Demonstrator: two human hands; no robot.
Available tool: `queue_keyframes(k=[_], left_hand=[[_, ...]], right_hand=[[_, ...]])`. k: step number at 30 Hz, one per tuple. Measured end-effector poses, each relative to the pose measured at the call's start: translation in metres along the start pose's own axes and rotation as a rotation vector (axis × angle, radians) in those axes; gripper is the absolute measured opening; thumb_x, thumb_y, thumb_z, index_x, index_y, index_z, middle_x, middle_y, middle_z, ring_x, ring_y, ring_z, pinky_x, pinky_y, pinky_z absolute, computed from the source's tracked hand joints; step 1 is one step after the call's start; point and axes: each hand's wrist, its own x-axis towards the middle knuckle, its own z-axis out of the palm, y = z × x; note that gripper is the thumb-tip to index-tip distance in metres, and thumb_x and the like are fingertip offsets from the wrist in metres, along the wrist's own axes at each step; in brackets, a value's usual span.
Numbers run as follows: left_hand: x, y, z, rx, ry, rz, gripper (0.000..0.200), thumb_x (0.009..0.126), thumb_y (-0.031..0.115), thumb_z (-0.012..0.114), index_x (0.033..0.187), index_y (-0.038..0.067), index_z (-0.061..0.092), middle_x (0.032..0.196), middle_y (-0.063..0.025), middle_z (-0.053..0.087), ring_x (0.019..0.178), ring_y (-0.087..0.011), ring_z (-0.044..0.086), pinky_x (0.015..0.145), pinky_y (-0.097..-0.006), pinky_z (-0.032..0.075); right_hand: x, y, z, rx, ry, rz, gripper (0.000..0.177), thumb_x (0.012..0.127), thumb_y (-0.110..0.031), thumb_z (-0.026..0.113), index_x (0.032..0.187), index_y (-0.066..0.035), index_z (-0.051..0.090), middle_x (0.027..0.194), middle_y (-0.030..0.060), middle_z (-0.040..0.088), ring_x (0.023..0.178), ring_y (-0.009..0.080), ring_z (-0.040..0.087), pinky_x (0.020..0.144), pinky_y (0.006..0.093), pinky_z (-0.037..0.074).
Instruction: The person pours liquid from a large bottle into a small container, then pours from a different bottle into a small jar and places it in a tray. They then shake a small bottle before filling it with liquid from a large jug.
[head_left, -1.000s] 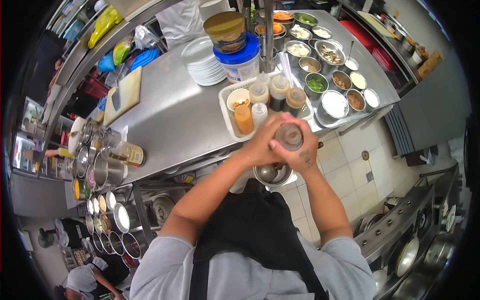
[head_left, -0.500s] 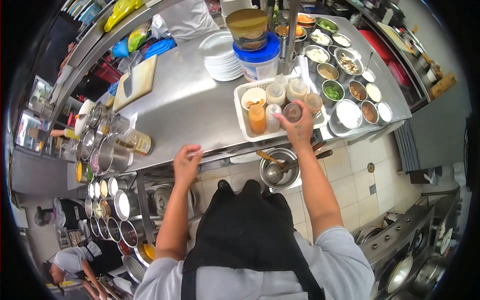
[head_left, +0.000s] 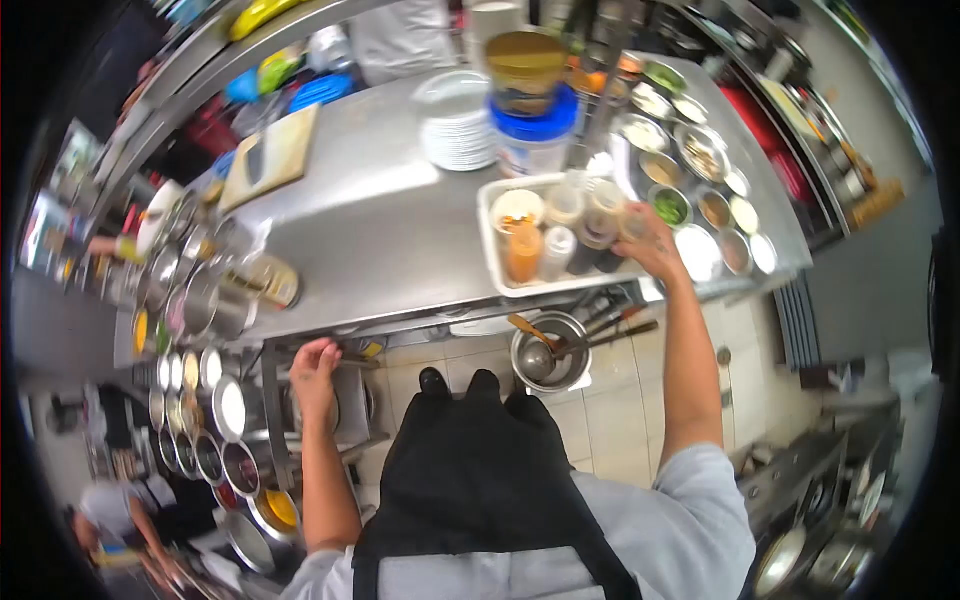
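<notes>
My right hand point(head_left: 654, 246) is at the right end of a white basket point(head_left: 520, 288), its fingers round the top of a squeeze bottle point(head_left: 633, 222). The fingertips are blurred. Beside it stand a squeeze bottle with orange sauce point(head_left: 523, 255), a white-capped squeeze bottle point(head_left: 557, 252), bottles with dark contents and a white cup point(head_left: 517, 209) with orange bits. Off to the left, my left hand point(head_left: 314, 368) hovers in front of the counter edge, fingers curled together, with nothing visible in them.
A stack of white plates point(head_left: 458, 135) and a blue-lidded tub point(head_left: 533, 140) stand behind the basket. Several metal containers of ingredients point(head_left: 662, 168) are at the right. A cutting board point(head_left: 270, 160) with a knife lies left. Below the counter sits a metal pot point(head_left: 552, 378) with ladles.
My right hand has moved right, from a dark bottle at the basket's front to the bottle at its right end. My left hand has moved left and down, its fingers drawn closer together.
</notes>
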Motion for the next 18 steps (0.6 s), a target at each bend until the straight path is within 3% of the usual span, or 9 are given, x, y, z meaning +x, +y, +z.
queue_keyframes(k=[1,2,3,4,9,11,13,14,18], left_hand=[[0.001,0.0,-0.005,0.025,0.004,-0.001,0.019,0.093,0.014,0.071,0.108,0.002,0.066,0.096,-0.0056,0.07,0.086,-0.0134,0.067,0.074,-0.0252,0.053],[0.005,-0.008,-0.009,0.022,-0.005,0.022,0.02,0.093,0.015,0.071,0.107,0.002,0.066,0.096,-0.0056,0.07,0.086,-0.0135,0.067,0.075,-0.0252,0.052],[0.008,-0.01,-0.011,0.024,-0.002,0.042,0.021,0.093,0.016,0.072,0.107,0.002,0.066,0.095,-0.0056,0.07,0.086,-0.0136,0.067,0.075,-0.0251,0.052],[0.005,0.002,-0.011,0.085,0.002,0.077,0.021,0.093,0.016,0.072,0.107,0.002,0.066,0.095,-0.0051,0.07,0.086,-0.0131,0.067,0.076,-0.0259,0.053],[0.023,0.001,-0.008,0.073,0.053,0.132,0.018,0.089,0.013,0.073,0.102,0.002,0.068,0.088,-0.0029,0.068,0.081,-0.0101,0.062,0.074,-0.0265,0.052],[0.019,0.028,0.009,-0.055,-0.065,0.051,0.024,0.087,0.016,0.077,0.103,0.001,0.067,0.089,-0.0032,0.068,0.081,-0.0105,0.063,0.077,-0.0261,0.052],[0.021,0.033,0.033,0.05,-0.222,0.163,0.039,0.082,0.024,0.083,0.109,0.002,0.066,0.095,-0.004,0.068,0.091,-0.0123,0.063,0.082,-0.0294,0.053],[0.02,0.041,0.042,0.077,-0.297,0.284,0.037,0.081,0.022,0.084,0.109,0.005,0.067,0.104,-0.0054,0.069,0.095,-0.015,0.064,0.087,-0.03,0.052],[0.03,0.065,0.054,0.099,-0.563,0.505,0.08,0.073,0.031,0.088,0.136,0.001,0.05,0.135,-0.0176,0.053,0.126,-0.0282,0.051,0.105,-0.0393,0.043]], right_hand=[[0.005,0.033,0.011,-0.005,0.11,-0.086,0.081,0.065,-0.016,0.088,0.136,-0.008,0.05,0.124,0.0125,0.061,0.119,0.0265,0.055,0.106,0.0357,0.042],[-0.004,0.012,0.01,0.26,0.036,0.064,0.081,0.066,-0.017,0.088,0.137,-0.006,0.049,0.128,0.014,0.059,0.12,0.0276,0.055,0.105,0.0375,0.043],[-0.003,0.031,0.016,0.139,0.163,0.067,0.082,0.068,-0.017,0.088,0.139,-0.005,0.048,0.127,0.0153,0.059,0.12,0.0277,0.055,0.104,0.0386,0.044],[-0.009,-0.002,0.009,-0.09,0.221,-0.005,0.08,0.069,-0.017,0.088,0.139,-0.006,0.049,0.125,0.0148,0.059,0.119,0.0265,0.056,0.103,0.0386,0.045],[-0.042,-0.113,-0.049,-0.225,0.454,-0.113,0.068,0.073,-0.012,0.087,0.133,-0.004,0.056,0.125,0.0129,0.062,0.113,0.0242,0.059,0.1,0.0355,0.047],[-0.059,-0.184,-0.049,-0.217,0.45,-0.172,0.067,0.072,-0.01,0.087,0.132,-0.004,0.057,0.125,0.0128,0.062,0.113,0.0232,0.059,0.1,0.0345,0.047],[-0.061,-0.211,-0.033,-0.196,0.443,-0.237,0.071,0.069,-0.008,0.088,0.132,-0.005,0.057,0.125,0.0128,0.063,0.114,0.0228,0.059,0.099,0.0345,0.047],[-0.062,-0.225,-0.019,-0.171,0.351,-0.251,0.072,0.067,-0.007,0.088,0.132,-0.005,0.057,0.124,0.0124,0.063,0.113,0.0227,0.06,0.098,0.0347,0.048],[-0.053,-0.278,0.096,-0.16,0.074,-0.27,0.081,0.056,-0.017,0.095,0.127,-0.008,0.058,0.12,0.0125,0.065,0.108,0.0286,0.064,0.093,0.0377,0.051]])
